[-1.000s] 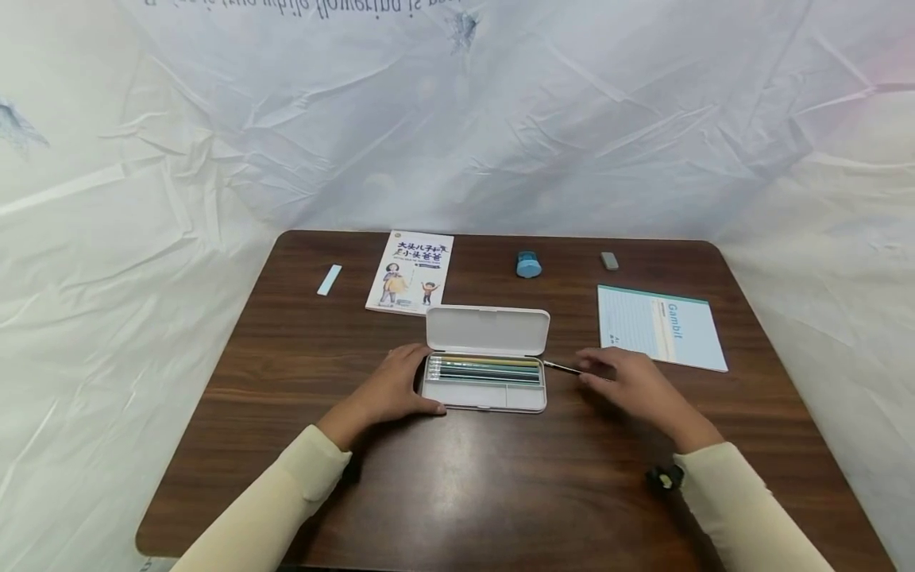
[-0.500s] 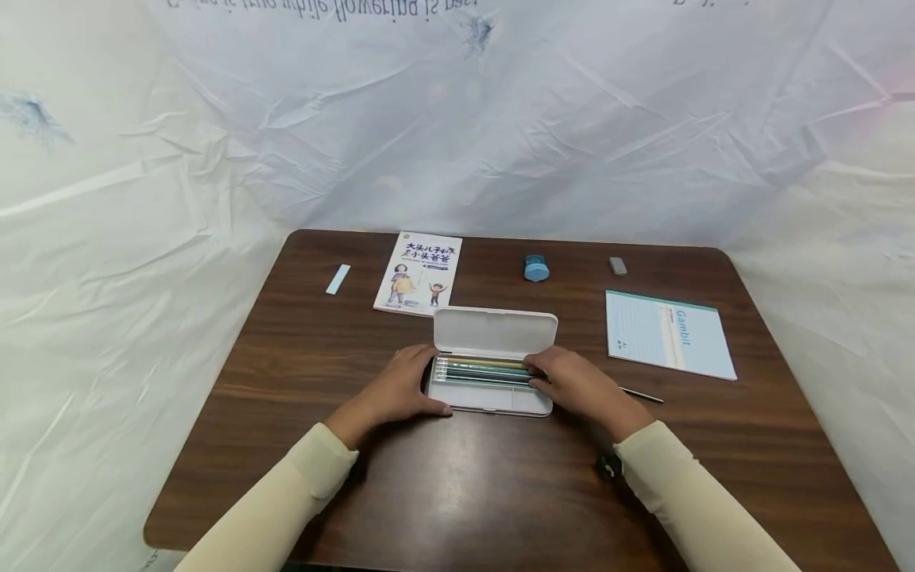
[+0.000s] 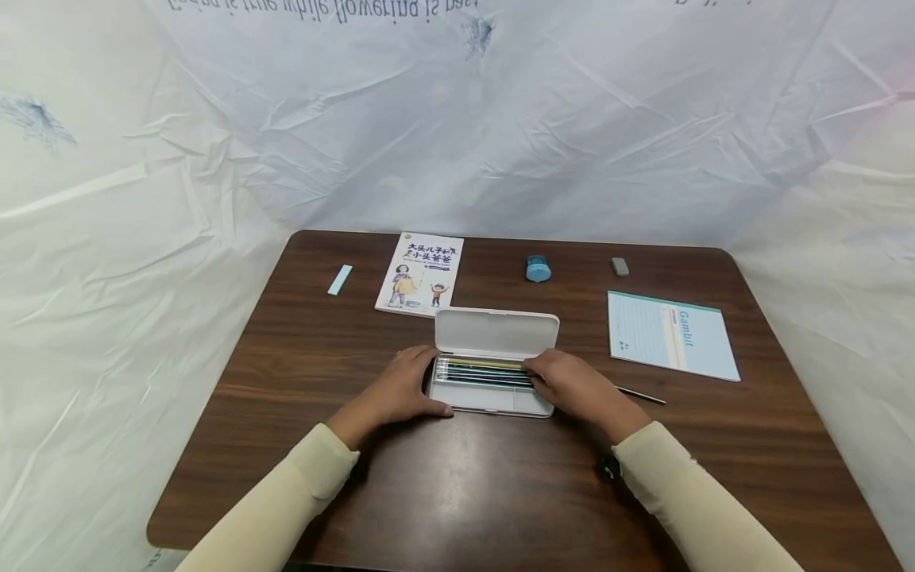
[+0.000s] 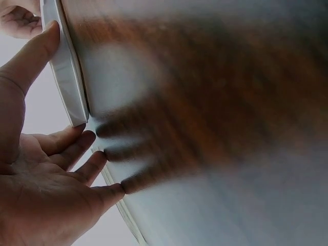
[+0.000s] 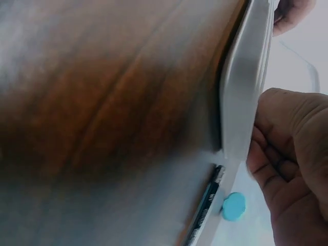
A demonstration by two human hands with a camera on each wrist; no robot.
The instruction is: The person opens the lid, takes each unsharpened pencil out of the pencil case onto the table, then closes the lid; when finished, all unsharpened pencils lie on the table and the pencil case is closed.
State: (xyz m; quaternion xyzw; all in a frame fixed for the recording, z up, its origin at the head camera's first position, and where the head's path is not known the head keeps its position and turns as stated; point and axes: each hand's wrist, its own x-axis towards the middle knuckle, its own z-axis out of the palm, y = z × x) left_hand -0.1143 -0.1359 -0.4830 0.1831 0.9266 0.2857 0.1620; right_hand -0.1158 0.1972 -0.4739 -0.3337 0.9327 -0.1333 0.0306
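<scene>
open pencil case point(image 3: 468, 395) sits mid-table, long axis l-r, lid point(image 3: 496, 330) tipped up on the far side. row of pencils point(image 3: 486, 372) lies in its far compartment, same l-r axis, pale ends at left, right ends under r hand point(image 3: 577, 391). l hand point(image 3: 399, 389) holds case's left end: thumb on near wall, other fingers bent loosely round the end, tips spread apart per l wrist cam. r hand reaches over case's right end from the right, fingers bent & close together at the pencils; tips hidden behind case wall in r wrist cam, so can't tell if they're clamped on a pencil or just resting. key relation imo: pencils run straight left from r fingertips, in line w/ the compartment, so r hand is at their ends & l hand only braces the case. loose pencil point(image 3: 642, 395) is on table point(image 3: 457, 500) to the right of case, partly behind r hand, axis roughly l-r w/ right end angled a bit nearer; r hand is by far the closer one, l hand is across the case from it. rest, all well apart from hands: notebook point(image 3: 673, 335) far right of case, grey eraser point(image 3: 619, 266) & blue sharpener-like item point(image 3: 538, 268) along far side, booklet point(image 3: 420, 274) just beyond lid's left, pale blue strip point(image 3: 339, 280) far left.
</scene>
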